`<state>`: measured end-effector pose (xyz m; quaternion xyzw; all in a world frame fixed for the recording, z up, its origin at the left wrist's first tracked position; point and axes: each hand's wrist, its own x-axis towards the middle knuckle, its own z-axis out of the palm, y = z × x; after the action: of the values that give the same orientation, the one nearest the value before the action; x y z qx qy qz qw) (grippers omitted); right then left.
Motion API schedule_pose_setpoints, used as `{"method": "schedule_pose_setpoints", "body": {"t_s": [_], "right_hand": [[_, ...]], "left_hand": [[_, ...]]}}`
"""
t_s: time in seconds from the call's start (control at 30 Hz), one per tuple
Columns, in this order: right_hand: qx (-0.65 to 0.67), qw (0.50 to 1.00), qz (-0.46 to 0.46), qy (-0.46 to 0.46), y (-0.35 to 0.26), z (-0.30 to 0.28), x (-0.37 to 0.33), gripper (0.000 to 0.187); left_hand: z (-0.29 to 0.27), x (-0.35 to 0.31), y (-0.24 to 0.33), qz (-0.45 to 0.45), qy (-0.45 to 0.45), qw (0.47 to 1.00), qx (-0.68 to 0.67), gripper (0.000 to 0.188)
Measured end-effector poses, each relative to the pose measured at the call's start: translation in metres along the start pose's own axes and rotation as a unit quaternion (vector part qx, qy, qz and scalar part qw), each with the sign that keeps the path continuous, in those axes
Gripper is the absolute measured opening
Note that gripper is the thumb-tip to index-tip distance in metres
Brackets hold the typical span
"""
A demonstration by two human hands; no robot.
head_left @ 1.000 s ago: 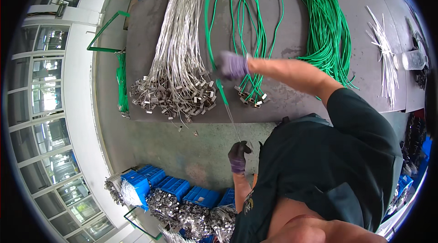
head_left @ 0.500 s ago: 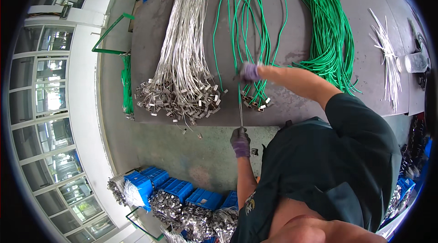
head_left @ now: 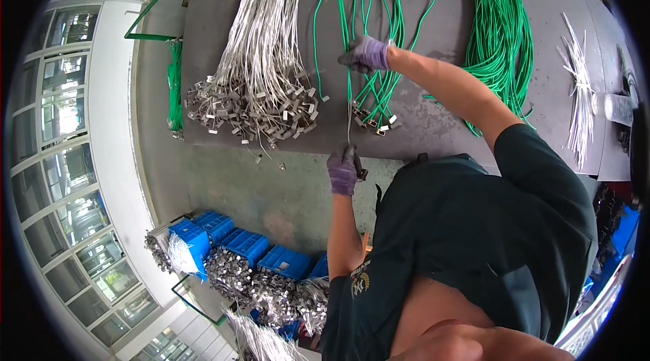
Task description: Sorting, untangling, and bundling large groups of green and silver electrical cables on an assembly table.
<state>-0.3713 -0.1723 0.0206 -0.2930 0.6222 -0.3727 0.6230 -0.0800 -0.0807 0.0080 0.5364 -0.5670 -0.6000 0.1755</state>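
Right hand (head_left: 369, 55) on green sleeve (head_left: 349, 85), left hand (head_left: 342, 170) on wire (head_left: 349, 124)

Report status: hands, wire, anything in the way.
Left hand closed on silver wire. Right hand at green strand, grip unclear. Wire leads up to strand; connectors just right of it, none across.

Yellowish emblem (head_left: 361, 284) w/ sm. lettering (head_left: 356, 270), on dk shirt (head_left: 474, 225), txt not legible

i see a bright, evenly lit counter (head_left: 447, 129), glare whitening the windows (head_left: 64, 114) at left, and straight edges bowing through my fisheye toward a dark, blue-fringed rim.
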Motion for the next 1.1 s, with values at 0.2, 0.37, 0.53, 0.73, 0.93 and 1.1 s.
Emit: {"method": "schedule_pose_setpoints", "body": {"t_s": [0.2, 0.37, 0.53, 0.73, 0.93, 1.1], "right_hand": [[0.071, 0.996, -0.016, -0.051, 0.029, 0.011, -0.018, 0.023], [0.010, 0.994, -0.048, -0.102, 0.029, 0.016, -0.019, 0.022], [-0.002, 0.994, -0.027, -0.107, 0.035, 0.047, -0.041, 0.021], [0.008, 0.998, -0.049, -0.046, 0.000, 0.019, -0.036, 0.025], [0.048, 0.994, -0.010, -0.101, 0.036, 0.039, -0.034, 0.026], [0.064, 0.986, 0.009, -0.153, 0.037, 0.050, -0.042, 0.028]], "left_hand": [[-0.007, -0.004, 0.005, -0.120, -0.049, 0.991, -0.027, 0.011], [-0.009, 0.000, 0.011, -0.049, -0.048, 0.996, -0.051, 0.011], [-0.012, 0.003, 0.041, -0.133, -0.016, 0.991, -0.019, 0.012], [-0.017, 0.008, -0.008, 0.210, -0.079, 0.969, 0.103, 0.019], [-0.010, 0.006, 0.010, 0.070, -0.036, 0.996, 0.033, 0.018], [-0.018, 0.010, 0.007, 0.130, -0.113, 0.984, 0.048, 0.021]]}}
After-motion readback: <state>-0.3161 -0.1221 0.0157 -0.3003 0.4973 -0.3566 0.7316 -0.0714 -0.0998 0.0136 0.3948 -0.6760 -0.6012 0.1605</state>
